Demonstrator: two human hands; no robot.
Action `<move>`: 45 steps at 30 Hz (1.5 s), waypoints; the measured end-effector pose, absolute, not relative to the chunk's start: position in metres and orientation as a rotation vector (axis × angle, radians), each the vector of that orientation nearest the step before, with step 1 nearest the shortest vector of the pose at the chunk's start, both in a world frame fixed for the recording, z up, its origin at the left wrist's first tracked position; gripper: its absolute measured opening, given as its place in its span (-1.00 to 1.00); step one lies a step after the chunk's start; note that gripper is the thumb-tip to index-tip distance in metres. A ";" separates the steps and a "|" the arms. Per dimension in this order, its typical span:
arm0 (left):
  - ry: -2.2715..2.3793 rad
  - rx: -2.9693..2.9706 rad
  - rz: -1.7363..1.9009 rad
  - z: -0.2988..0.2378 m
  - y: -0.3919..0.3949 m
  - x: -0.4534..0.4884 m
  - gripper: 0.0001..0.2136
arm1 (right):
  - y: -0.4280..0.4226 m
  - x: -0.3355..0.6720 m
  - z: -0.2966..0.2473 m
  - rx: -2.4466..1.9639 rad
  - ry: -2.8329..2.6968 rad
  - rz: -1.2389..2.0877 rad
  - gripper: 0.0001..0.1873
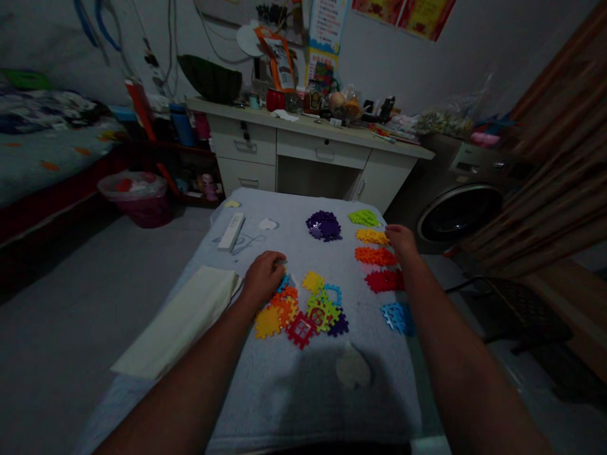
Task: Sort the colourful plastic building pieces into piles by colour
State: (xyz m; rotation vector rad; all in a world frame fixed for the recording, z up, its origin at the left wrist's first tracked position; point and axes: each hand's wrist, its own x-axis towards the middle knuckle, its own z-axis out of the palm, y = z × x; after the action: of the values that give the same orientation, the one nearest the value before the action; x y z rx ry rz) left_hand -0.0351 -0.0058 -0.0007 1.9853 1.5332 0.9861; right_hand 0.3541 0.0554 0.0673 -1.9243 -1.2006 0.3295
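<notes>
A mixed heap of coloured interlocking plastic tiles (308,309) lies in the middle of a grey cloth-covered table (294,392). My left hand (263,276) rests on the heap's left edge, fingers curled over a blue tile. Sorted piles run along the right side: purple (324,225), green (364,218), yellow (370,236), orange (375,256), red (384,280) and blue (397,316). My right hand (401,242) sits at the right end of the yellow pile, fingers bent down onto it; what it grips is hidden.
A folded cream cloth (184,319) overhangs the table's left edge. A white remote-like bar (231,231) lies at the far left. Behind stand a cluttered desk (313,142), a washing machine (458,202), a lined bin (137,197) and a bed (42,158).
</notes>
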 end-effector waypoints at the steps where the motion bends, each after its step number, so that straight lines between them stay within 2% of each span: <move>1: 1.539 1.981 0.982 -0.001 -0.006 -0.035 -0.72 | 0.052 0.343 0.069 -1.876 -1.211 0.404 -0.73; 5: 1.548 1.984 0.968 -0.002 -0.005 -0.035 -0.71 | 0.027 0.284 0.074 -1.620 -1.602 0.812 -0.74; 8: 1.542 1.981 0.989 -0.003 -0.006 -0.036 -0.71 | 0.004 0.240 0.071 -1.548 -2.037 0.914 -0.81; 11: 1.540 1.955 1.028 -0.003 -0.007 -0.036 -0.70 | -0.013 0.206 0.063 -1.616 -2.329 0.767 -0.80; 15: 1.557 1.932 1.053 -0.002 -0.008 -0.036 -0.70 | -0.020 0.181 0.049 -1.716 -2.526 0.507 -0.59; 19: 1.547 1.941 1.045 -0.001 -0.008 -0.036 -0.70 | -0.019 0.175 0.041 -1.758 -2.554 0.459 -0.50; 23: 1.547 1.942 1.039 0.001 -0.008 -0.035 -0.71 | -0.015 0.177 0.043 -1.697 -2.471 0.541 -0.53; 29: 1.541 1.947 1.025 -0.001 -0.008 -0.035 -0.72 | -0.004 0.189 0.053 -1.533 -2.083 0.903 -0.89; 33: 1.539 1.954 1.034 -0.004 -0.006 -0.034 -0.72 | 0.010 0.207 0.059 -1.380 -1.746 1.129 -0.84; 42: 1.538 1.929 1.018 0.002 -0.009 -0.035 -0.72 | 0.061 0.303 0.078 -1.603 -1.062 0.691 -0.72; 45: 1.541 1.929 1.008 0.002 -0.009 -0.035 -0.72 | 0.074 0.335 0.081 -1.771 -0.912 0.524 -0.75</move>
State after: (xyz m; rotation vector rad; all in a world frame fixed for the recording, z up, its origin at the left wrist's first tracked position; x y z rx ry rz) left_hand -0.0347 -0.0085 0.0021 1.9294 1.5413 1.0084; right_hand 0.3350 0.0742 0.0814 -1.7714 -0.9120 0.5243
